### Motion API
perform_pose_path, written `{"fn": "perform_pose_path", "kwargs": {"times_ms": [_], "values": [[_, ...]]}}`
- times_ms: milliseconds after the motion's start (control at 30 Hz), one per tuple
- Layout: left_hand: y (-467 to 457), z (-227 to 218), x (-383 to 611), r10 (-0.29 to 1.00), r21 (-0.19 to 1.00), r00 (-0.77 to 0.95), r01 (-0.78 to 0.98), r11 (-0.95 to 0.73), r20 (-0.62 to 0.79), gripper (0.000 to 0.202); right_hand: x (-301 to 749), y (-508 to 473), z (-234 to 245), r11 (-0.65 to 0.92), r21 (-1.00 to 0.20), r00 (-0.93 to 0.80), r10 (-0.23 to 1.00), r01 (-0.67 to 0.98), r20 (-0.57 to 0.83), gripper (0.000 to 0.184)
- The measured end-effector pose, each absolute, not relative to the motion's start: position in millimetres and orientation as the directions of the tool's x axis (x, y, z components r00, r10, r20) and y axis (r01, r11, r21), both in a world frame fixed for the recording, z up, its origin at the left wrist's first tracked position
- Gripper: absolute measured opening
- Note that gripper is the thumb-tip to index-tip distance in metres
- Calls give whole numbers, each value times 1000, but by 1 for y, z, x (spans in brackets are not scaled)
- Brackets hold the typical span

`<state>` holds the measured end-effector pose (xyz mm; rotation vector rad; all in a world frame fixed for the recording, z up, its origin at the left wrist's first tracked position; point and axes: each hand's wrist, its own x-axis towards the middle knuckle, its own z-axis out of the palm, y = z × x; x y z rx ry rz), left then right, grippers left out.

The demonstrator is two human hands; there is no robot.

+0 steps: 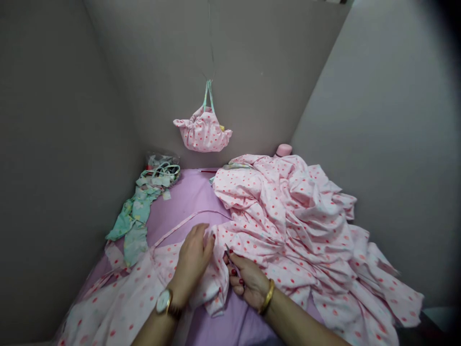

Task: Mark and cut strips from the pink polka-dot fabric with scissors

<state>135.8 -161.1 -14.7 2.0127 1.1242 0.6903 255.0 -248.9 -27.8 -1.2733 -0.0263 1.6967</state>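
Note:
My left hand (pixel 194 252), with a watch at the wrist, has its fingers closed on the edge of a pink dotted cloth (pixel 218 276) at the middle of the table. Just right of it, my right hand (pixel 247 278), a gold bangle on its wrist, is closed around small pointed thread snips (pixel 234 264). Their tip points up and away from me, close to the cloth. My right fingers hide most of the handles. A narrow pink strip (pixel 183 222) curves across the purple cover behind my left hand.
A big heap of pink dotted cloth (pixel 288 211) fills the right side. Green cloth pieces (pixel 135 216) and a clear bag (pixel 162 158) lie left on the purple cover (pixel 180 197). A dotted pouch (pixel 205 134) hangs ahead. A pink lid (pixel 284 150) shows behind the heap. Grey walls enclose the table.

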Motion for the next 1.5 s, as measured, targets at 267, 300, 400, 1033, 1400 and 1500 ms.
{"fn": "perform_pose_path", "kwargs": {"times_ms": [267,300,400,1033,1400,1500], "values": [[-99,-26,170,754,921,622,385,-59,-212,30,259,-255,-24,-476,-642,71,768,-602,-636,19],[-100,-24,169,731,937,642,350,-10,-233,31,260,-257,-23,-462,-669,83,785,-582,-614,19],[-107,-11,163,684,957,675,261,129,-276,31,262,-264,-19,-432,-727,95,823,-534,-559,27],[-166,69,145,698,904,678,-117,412,-230,24,267,-304,31,-269,-803,-102,962,-531,-254,45],[-183,79,147,707,871,679,-210,444,-197,22,265,-306,23,-196,-822,-94,981,-534,-173,42],[-186,83,147,703,860,689,-237,453,-180,20,262,-308,25,-162,-818,-77,987,-552,-144,42]]}}
